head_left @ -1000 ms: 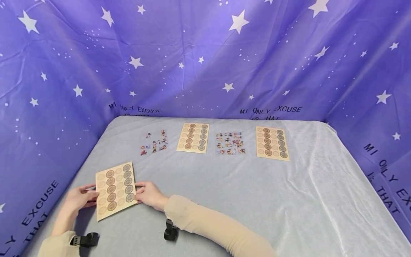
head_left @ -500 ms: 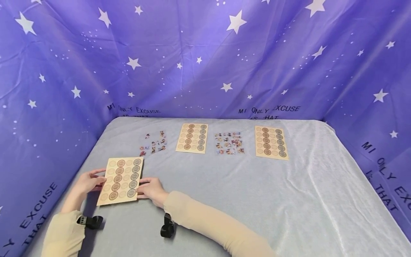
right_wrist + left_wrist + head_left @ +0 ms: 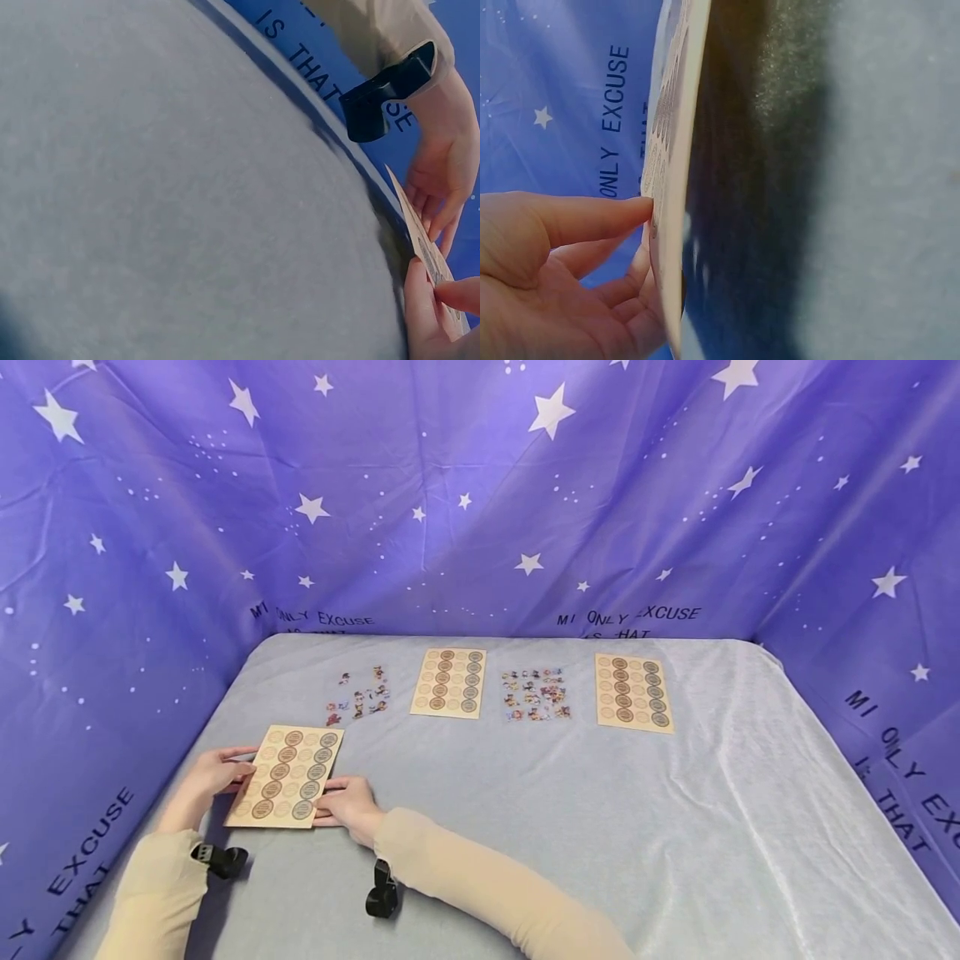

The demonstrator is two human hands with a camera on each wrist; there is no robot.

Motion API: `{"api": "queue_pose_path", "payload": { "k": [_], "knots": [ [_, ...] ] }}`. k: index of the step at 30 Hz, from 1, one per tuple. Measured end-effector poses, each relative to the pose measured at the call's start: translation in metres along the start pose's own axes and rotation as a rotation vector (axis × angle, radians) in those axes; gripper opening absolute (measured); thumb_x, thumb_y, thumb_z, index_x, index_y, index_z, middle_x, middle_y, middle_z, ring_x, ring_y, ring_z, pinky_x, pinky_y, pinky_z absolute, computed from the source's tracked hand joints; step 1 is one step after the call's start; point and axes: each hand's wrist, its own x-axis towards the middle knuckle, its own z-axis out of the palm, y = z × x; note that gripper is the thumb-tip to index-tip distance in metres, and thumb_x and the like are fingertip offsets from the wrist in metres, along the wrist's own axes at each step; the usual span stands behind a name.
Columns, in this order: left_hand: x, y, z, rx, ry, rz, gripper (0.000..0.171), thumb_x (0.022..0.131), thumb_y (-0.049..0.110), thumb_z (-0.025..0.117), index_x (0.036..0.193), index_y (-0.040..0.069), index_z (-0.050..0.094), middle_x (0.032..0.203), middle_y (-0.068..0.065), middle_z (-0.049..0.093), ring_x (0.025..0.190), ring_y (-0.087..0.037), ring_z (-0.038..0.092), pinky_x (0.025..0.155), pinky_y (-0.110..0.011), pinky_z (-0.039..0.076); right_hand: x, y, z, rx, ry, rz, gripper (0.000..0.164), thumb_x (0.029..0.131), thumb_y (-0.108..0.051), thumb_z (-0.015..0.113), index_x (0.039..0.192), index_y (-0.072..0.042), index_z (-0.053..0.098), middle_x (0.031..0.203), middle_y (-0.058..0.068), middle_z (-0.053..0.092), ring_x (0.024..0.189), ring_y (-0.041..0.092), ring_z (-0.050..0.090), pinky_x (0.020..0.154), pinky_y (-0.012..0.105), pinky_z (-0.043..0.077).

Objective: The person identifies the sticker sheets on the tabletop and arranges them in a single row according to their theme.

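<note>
A tan sticker sheet [image 3: 287, 777] printed with columns of round seals is held at the left of the table, its face toward the head camera. My left hand [image 3: 208, 781] pinches its left edge; in the left wrist view the thumb of that hand [image 3: 577, 270] presses the printed face while the other fingers go behind. On the opposite edge my right hand [image 3: 352, 806] pinches the sheet between thumb and fingers, also seen low in the right wrist view. The sheet looks thin, edge-on, and casts a shadow on the cloth in the left wrist view.
Along the back of the grey cloth-covered table [image 3: 570, 827] lie a clear sheet of cartoon stickers [image 3: 367, 697], a tan seal sheet [image 3: 448, 683], another clear cartoon sheet [image 3: 536, 695] and another tan sheet [image 3: 635, 692]. A purple starry curtain [image 3: 420, 460] surrounds the table.
Both hands have carried the held sheet to the right and slightly away from the body. It has turned and now leans flatter toward the table. The sheets at the back stay put.
</note>
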Motion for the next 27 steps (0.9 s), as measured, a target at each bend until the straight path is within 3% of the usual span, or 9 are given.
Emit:
{"api": "queue_pose_path", "payload": {
  "k": [18,22,23,27],
  "knots": [
    [0.012,-0.011,0.001,-0.019,-0.027,-0.025,0.050,0.082,0.001,0.051,0.127,-0.015,0.034,0.065,0.008,0.057,0.059,-0.003,0.054,0.055,-0.022,0.049,0.001,0.003,-0.001,0.000,-0.004,-0.022,0.019,0.073,0.016,0.053,0.089,0.005,0.054,0.073,0.021,0.063,0.071,0.040,0.062,0.057,0.038,0.055],
    [0.019,-0.019,-0.001,-0.032,-0.029,-0.008,0.051,0.079,0.004,0.056,0.126,-0.011,0.040,0.067,0.005,0.057,0.060,-0.005,0.054,0.055,-0.024,0.050,0.000,0.003,0.001,-0.021,0.017,-0.025,0.019,0.073,0.015,0.054,0.088,0.003,0.054,0.071,0.021,0.063,0.069,0.039,0.062,0.056,0.036,0.055],
    [0.024,-0.025,-0.002,-0.061,-0.042,0.013,0.048,0.079,0.005,0.058,0.124,-0.006,0.047,0.066,0.004,0.057,0.060,-0.005,0.053,0.053,-0.023,0.049,-0.001,0.002,0.001,-0.024,0.023,-0.026,0.018,0.073,0.015,0.054,0.087,0.003,0.053,0.070,0.021,0.063,0.069,0.039,0.062,0.055,0.036,0.055],
    [0.025,-0.026,-0.002,-0.045,-0.020,0.014,0.047,0.077,0.004,0.059,0.122,-0.005,0.048,0.066,0.003,0.057,0.060,-0.005,0.052,0.053,-0.023,0.048,-0.003,0.001,0.002,-0.056,0.035,-0.029,0.018,0.074,0.013,0.054,0.087,0.001,0.054,0.068,0.021,0.063,0.067,0.039,0.062,0.054,0.036,0.055]
  ]
}}
